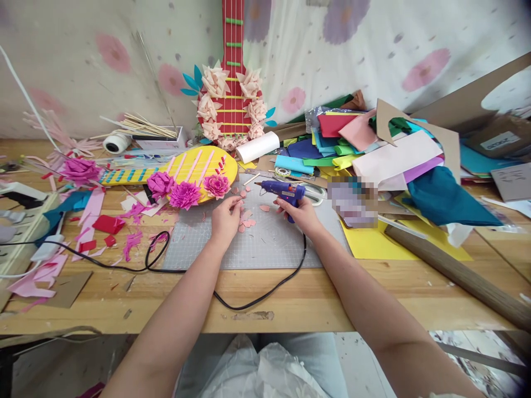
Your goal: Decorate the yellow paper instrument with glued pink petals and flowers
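My right hand (305, 215) grips a blue glue gun (284, 191) by its handle, nozzle pointing left over a grey cutting mat (265, 246). My left hand (226, 218) rests on the mat, fingertips pinching a small pink paper petal (239, 205). More pink petals (248, 223) lie loose between the two hands. The gun's black cord (257, 298) loops off the mat and along the table's front edge.
A yellow paper guitar (182, 168) with magenta flowers lies behind the mat; a red guitar (232, 83) with cream flowers leans on the wall. Coloured paper sheets (373, 149) pile at right, a wooden rod (456, 273) beside them. Pink scraps (95, 226) litter the left.
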Available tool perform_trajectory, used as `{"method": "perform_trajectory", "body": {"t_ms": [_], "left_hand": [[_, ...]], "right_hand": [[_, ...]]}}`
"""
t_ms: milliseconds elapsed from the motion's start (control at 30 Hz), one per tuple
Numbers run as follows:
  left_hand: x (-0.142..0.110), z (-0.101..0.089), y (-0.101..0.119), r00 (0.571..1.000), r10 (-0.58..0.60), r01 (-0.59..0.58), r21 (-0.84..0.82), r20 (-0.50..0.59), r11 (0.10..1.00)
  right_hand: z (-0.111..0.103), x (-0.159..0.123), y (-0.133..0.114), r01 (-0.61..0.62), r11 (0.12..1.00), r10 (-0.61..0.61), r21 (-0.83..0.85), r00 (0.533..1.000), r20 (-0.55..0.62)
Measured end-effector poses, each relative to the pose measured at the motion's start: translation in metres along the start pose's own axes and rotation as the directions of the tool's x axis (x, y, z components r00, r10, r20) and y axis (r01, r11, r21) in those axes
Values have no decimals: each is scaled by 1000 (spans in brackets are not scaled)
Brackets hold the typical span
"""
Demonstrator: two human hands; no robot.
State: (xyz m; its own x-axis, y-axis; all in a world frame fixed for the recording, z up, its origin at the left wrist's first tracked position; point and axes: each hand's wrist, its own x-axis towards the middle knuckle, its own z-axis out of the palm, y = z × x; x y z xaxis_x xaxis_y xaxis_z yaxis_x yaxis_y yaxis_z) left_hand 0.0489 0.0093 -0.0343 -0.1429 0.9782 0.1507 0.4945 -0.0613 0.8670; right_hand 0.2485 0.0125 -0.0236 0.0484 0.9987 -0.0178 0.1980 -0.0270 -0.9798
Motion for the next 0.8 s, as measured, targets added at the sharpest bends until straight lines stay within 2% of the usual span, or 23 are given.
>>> {"method": "perform_trajectory", "body": {"t_ms": [167, 367, 500, 800], "left_hand": [[1, 3, 0, 994, -85, 98, -194, 73, 976], [0, 1, 8, 983, -150, 171, -240, 105, 955], [-1, 2, 9, 983, -152, 173, -255, 102, 951], [-2, 3, 6, 986, -141, 162, -302, 90, 939]], "right_hand": [[1, -7, -3, 33, 986, -19, -161, 996, 89], [1, -11, -5, 161, 944, -123, -287, 982, 145], [2, -10, -2, 152, 907, -101, -392, 984, 149], [2, -7, 4, 195, 897, -136, -396, 976, 172]]}}
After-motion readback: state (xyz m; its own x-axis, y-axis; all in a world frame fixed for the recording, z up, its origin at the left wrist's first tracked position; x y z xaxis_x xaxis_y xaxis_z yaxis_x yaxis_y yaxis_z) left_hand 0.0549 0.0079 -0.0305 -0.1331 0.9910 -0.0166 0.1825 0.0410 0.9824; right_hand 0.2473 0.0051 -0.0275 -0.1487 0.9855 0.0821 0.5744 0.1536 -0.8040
